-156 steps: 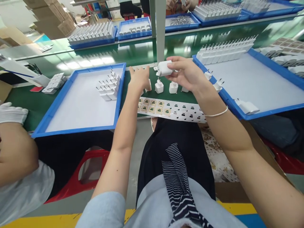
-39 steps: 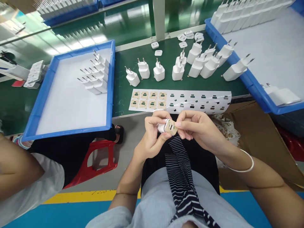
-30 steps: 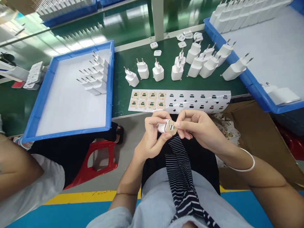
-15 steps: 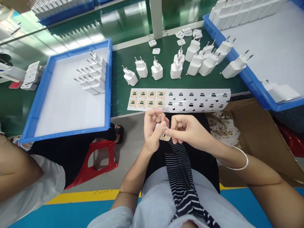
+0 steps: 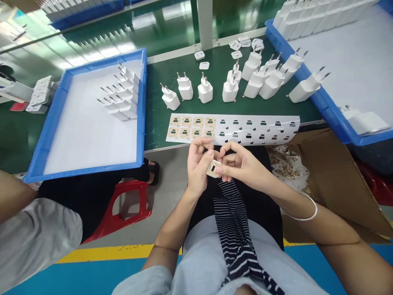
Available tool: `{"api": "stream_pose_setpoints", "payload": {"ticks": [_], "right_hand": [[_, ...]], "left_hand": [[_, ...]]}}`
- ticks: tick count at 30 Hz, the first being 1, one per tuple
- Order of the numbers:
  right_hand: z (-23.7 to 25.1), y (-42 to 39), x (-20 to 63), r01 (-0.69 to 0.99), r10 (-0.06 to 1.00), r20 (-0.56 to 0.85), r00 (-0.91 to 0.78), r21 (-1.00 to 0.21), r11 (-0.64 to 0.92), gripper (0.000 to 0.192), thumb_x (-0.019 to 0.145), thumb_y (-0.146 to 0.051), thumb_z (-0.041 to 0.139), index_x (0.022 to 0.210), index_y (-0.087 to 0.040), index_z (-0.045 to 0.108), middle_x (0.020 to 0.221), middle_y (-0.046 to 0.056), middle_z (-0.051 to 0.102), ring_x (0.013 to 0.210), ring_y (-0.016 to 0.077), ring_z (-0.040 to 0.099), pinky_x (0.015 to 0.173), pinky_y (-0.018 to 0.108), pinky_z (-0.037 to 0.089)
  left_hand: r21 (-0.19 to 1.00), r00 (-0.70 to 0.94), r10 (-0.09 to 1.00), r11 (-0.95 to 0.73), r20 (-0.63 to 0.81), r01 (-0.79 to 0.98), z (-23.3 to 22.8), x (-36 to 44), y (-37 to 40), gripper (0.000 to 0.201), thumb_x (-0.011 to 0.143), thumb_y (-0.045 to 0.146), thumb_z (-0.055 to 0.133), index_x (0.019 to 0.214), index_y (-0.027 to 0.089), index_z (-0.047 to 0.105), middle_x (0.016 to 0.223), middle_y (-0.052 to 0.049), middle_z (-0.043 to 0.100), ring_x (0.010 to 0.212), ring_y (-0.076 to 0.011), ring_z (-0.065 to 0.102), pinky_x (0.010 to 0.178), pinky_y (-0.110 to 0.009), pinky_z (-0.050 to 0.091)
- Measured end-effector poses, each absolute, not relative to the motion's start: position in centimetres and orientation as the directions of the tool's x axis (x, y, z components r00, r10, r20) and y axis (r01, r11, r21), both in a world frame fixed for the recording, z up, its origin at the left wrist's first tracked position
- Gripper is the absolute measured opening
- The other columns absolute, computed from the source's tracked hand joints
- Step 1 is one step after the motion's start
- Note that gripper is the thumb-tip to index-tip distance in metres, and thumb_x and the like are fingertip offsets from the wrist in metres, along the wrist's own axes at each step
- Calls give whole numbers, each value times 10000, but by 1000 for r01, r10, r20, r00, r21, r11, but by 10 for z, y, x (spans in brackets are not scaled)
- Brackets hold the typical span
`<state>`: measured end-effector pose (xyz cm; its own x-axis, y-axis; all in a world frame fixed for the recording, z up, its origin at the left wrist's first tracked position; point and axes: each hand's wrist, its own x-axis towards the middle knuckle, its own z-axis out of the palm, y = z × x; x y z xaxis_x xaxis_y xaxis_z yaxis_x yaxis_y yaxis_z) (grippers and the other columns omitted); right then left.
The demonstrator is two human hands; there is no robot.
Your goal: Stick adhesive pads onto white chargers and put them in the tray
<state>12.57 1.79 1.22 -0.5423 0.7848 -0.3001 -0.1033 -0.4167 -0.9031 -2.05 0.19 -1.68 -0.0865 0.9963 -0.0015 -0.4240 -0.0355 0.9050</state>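
Green desk (image 5: 156, 133) takes up most of the view, so I'm using the sticker sheet (image 5: 242, 122) along its near edge as the landmark. Two big blue things next: the left tray (image 5: 92, 170) is off to the left of the sheet, the right tray (image 5: 333, 119) off to the right. At the sheet's left end there are two short rows of beige stickers (image 5: 186, 125), and the rest looks like bare backing with cutouts. Just in front of the sheet, around its middle, the left hand (image 5: 198, 170) and right hand (image 5: 244, 166) are close together, both narrow, thumbs against curled fingers. Behind the sheet stand some loose white chargers (image 5: 205, 92), pins up, plus a few flat white caps (image 5: 204, 65) farther back. Smallest bit: the beige-faced piece (image 5: 211, 172) in front of the sheet, held between both hands, dark slots showing. Can't tell how much charger body is behind it. My read: the step in hand is seating or smoothing that beige face. Next move calls for light thumb pressure, imo, keeping the slots uncovered.
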Motion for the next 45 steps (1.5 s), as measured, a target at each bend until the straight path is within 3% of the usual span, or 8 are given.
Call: {"api": "stream_pose_setpoints", "payload": {"ticks": [8, 12, 16, 21, 25, 29, 39, 45], "right_hand": [[11, 21, 121, -19, 866, -210, -454, -969, -244, 486, 737, -361, 883, 929, -240, 453, 588, -98, 590, 537, 93, 535, 531, 225, 398], [16, 28, 126, -112, 875, -127, -467, -973, -201, 382, 855, -458, 765, 890, -243, 451, 632, -61, 608, 557, 116, 576, 546, 255, 458], [11, 46, 133, 218, 927, 213, -309, -933, 287, 213, 944, -432, 648, 961, -234, 572, 962, 71, 728, 883, 227, 684, 810, 398, 553], [-12, 71, 143, 721, 860, 346, -375, -474, 505, 354, 980, -371, 593, 1292, -221, 668, 1520, 126, 569, 1484, 403, 398, 1191, 627, 288], [-20, 73, 155, 748, 843, 298, -447, -392, 535, 385, 1010, -381, 547, 1358, -257, 657, 1555, 82, 548, 1516, 363, 379, 1220, 623, 254], [-16, 74, 161, 738, 825, 262, -501, -370, 565, 403, 1004, -366, 560, 1382, -261, 650, 1578, 89, 520, 1525, 363, 368, 1227, 626, 262], [-13, 82, 162, 716, 822, 283, -495, -403, 570, 434, 987, -335, 588, 1407, -227, 606, 1523, 86, 578, 1479, 354, 424, 1212, 589, 288], [-15, 81, 161, 714, 824, 295, -485, -410, 567, 403, 990, -344, 583, 1374, -228, 619, 1519, 78, 584, 1472, 353, 432, 1211, 580, 274]], "left_hand": [[903, 54, 992, 129, -117, -409, -10, -33, -6, 383, 894, 551, 676, 1102, 239, 598, 1027, -23, 542, 865, -132, 577, 761, -259, 523], [939, 256, 959, 197, -125, -281, 7, -53, -8, 413, 813, 347, 804, 1123, 265, 544, 1208, -36, 562, 1009, -166, 616, 847, -295, 534], [985, 21, 998, -59, 57, 159, 34, -69, 16, 317, 847, 328, 758, 1097, 231, 591, 1116, -54, 642, 980, -181, 640, 845, -303, 536], [491, -42, 948, -126, 317, 862, 57, -73, 72, 373, 770, 239, 789, 1125, 224, 677, 1063, -65, 702, 1038, -268, 652, 906, -392, 514], [190, -28, 974, -15, 223, 982, 62, -59, 115, 311, 740, 165, 777, 1040, 204, 705, 930, -87, 718, 939, -314, 675, 824, -433, 510], [87, -33, 987, 20, 156, 996, 64, -46, 140, 198, 731, 122, 778, 906, 185, 708, 949, -97, 718, 944, -320, 681, 812, -437, 515], [246, -78, 924, -17, 374, 969, 84, -76, 137, 209, 994, 301, 493, 1120, 270, 656, 1229, -56, 688, 1165, -257, 558, 1014, -451, 401], [349, -72, 983, 8, 169, 937, 84, -87, 174, 271, 903, 338, 608, 1128, 223, 704, 1175, -41, 740, 1099, -225, 623, 993, -406, 437]]}}
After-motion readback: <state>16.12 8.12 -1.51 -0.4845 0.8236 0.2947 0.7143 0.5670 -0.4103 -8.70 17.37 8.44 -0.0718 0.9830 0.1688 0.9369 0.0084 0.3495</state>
